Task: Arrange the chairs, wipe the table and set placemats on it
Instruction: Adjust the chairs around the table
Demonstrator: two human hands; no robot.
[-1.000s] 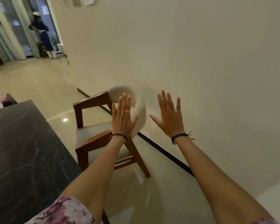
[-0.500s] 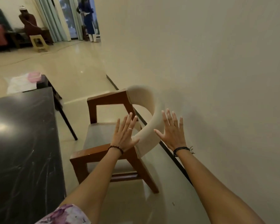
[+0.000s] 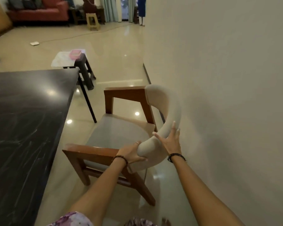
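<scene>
I'm gripping the chair (image 3: 121, 136) backrest with my left hand (image 3: 131, 154) closed and right hand (image 3: 171, 141) wrapped; the table (image 3: 31, 111) is lying frame-left, seat facing it.

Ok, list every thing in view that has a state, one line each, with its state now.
chair: upright on the floor, apart from the table, seat empty, backrest near the wall.
left hand: closed on the near end of the padded backrest.
right hand: wrapped around the backrest's outer curve.
table: dark top bare, streaked, no placemats on it.
small stool: upright past the table, a white cloth and a pink thing on top.
</scene>
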